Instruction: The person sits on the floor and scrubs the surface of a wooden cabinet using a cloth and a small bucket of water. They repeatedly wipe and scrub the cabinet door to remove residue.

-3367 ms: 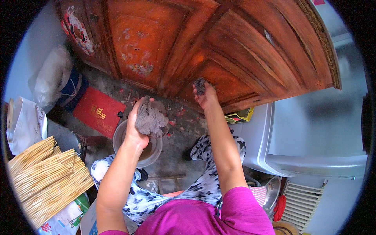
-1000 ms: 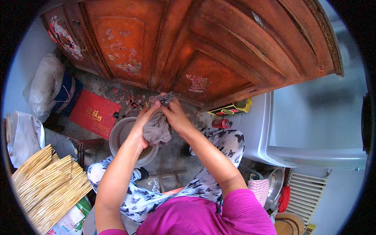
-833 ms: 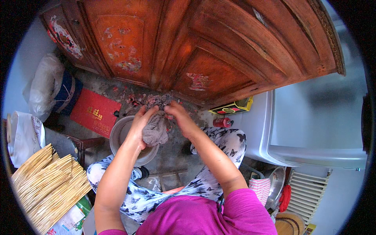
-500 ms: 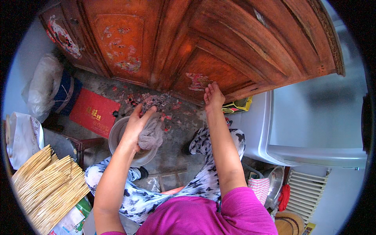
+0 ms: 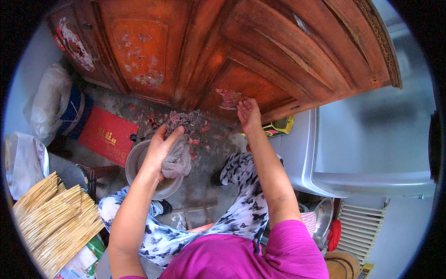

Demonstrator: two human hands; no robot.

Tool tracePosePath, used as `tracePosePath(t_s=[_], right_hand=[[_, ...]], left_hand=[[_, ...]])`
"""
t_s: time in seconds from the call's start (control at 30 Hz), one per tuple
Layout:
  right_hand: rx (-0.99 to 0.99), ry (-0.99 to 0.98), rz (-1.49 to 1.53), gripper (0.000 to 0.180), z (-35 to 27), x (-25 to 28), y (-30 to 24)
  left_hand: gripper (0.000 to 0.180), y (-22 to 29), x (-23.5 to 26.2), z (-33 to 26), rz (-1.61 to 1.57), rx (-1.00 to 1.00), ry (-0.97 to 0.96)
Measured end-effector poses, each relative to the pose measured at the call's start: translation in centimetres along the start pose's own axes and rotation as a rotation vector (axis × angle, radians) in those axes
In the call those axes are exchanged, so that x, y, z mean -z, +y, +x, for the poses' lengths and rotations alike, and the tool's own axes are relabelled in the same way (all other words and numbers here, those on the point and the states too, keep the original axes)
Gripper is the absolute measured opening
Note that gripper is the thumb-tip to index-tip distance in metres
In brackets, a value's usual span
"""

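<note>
My left hand [image 5: 160,151] is closed around a wet-looking grey rag [image 5: 178,160], above a round light-coloured basin [image 5: 129,162]. The rag and hand hide part of the basin. My right hand [image 5: 250,114] reaches to the lower panel of a reddish-brown wooden cabinet [image 5: 204,56]. Its fingers are curled at the right edge of a torn pinkish paper remnant [image 5: 227,98] stuck on that panel. Whether the fingertips pinch a scrap cannot be made out. Peeled patches also cling to the panel farther left.
Scraps [image 5: 183,120] litter the floor below the cabinet. Left of the basin lie a red box [image 5: 107,135], a bagged bundle [image 5: 49,104] and bundled pale sticks [image 5: 60,223]. A grey-white appliance [image 5: 367,139] stands at the right, near a black-and-yellow box [image 5: 281,127] and radiator [image 5: 362,228].
The view has shifted slightly. My right hand stays at the paper remnant, its fingers a little more curled. My left hand keeps hold of the rag over the basin.
</note>
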State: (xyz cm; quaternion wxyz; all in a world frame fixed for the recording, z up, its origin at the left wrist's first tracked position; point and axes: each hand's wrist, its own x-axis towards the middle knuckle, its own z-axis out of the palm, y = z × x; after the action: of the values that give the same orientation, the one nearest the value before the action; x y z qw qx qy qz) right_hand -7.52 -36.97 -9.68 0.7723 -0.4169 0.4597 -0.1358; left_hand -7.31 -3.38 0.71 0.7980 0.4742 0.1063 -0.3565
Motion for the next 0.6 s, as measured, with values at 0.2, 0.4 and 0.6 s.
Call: tracePosePath(t_s=[0.2,0.4,0.6], right_hand=[[0.082,0.004,-0.136,0.041,0.8,0.2,0.8],[0.048,-0.044,0.042,0.027,-1.1,-0.5,0.3],[0.082,-0.026,-0.107,0.033,0.7,0.7,1.9]], left_hand=[[0.038,0.2,-0.6,-0.2,0.005,-0.009,-0.034],[0.039,-0.7,0.0,0.5,0.063,-0.026,0.01],[0.04,-0.5,-1.7,0.0,0.124,-0.002,0.078]])
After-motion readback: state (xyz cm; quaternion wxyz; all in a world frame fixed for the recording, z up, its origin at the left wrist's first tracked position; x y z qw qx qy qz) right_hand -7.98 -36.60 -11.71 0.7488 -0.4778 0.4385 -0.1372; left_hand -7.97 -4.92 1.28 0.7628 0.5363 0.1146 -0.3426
